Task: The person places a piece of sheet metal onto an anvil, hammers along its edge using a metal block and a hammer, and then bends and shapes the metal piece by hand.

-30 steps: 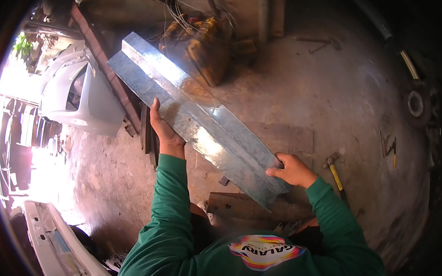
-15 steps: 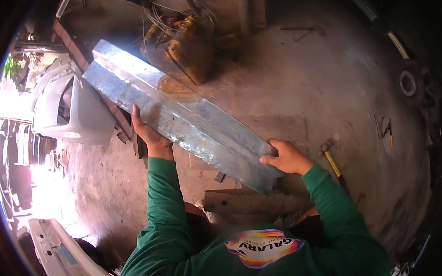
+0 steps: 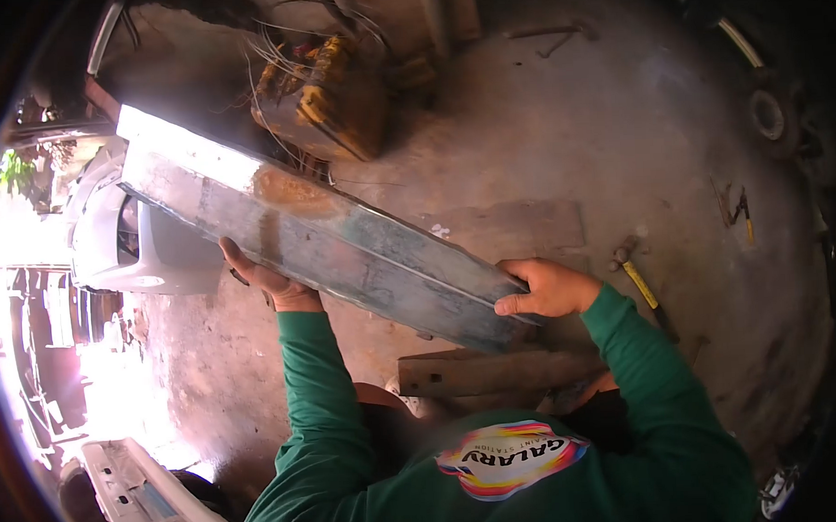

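A long folded sheet-metal panel (image 3: 344, 241) with a lengthwise crease slants across the head view, held up off the floor. Its upper left end glares white, and a brown rusty patch marks the upper face. My left hand (image 3: 269, 275) grips the lower edge, left of the middle; most of its fingers are hidden beneath the metal. At the panel's right end my right hand (image 3: 550, 289) is closed on the corner, thumb toward me and fingers on the far edge. Below the panel, a rusty metal channel (image 3: 496, 372) lies near my legs.
On the floor to the right lie a yellow-handled hammer (image 3: 638, 281) and pliers (image 3: 742, 215). A yellow-and-brown box-like machine with wires (image 3: 325, 99) stands at the back. Light-coloured car bodywork (image 3: 174, 251) is on the left, with a pale panel (image 3: 145, 496) at lower left.
The panel has tilted about its length, so its faces catch the light differently, and its far left end sits lower and further left. Both hands keep their hold.
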Available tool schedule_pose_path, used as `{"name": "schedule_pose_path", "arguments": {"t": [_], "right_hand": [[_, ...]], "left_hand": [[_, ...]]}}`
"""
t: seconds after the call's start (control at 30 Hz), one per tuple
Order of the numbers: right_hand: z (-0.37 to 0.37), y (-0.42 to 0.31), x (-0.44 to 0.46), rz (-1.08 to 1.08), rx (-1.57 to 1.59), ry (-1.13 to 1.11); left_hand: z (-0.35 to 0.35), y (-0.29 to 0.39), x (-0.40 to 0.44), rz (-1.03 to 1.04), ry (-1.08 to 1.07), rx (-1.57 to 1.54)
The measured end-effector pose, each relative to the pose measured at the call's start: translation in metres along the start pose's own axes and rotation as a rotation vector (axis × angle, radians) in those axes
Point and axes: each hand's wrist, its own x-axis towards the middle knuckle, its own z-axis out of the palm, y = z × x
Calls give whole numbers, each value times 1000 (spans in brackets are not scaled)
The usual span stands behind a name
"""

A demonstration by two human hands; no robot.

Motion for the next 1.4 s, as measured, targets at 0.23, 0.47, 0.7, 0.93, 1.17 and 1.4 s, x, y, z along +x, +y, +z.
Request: {"name": "schedule_pose_path", "arguments": {"t": [0.23, 0.47, 0.7, 0.93, 1.17, 1.4], "right_hand": [[19, 3, 3, -69, 48, 33], [18, -11, 4, -80, 245, 11], [24, -12, 8, -172, 557, -17], [37, -31, 4, -204, 419, 25], [49, -30, 4, -154, 483, 89], [51, -32, 8, -98, 448, 90]], "left_hand": [[10, -5, -7, 14, -38, 6], [22, -6, -16, -76, -67, -5], [32, -26, -33, -226, -177, -108], [26, -44, -48, -395, -175, -105], [35, -50, -58, -545, -269, -122], [32, -54, -56, -665, -308, -145]]}}
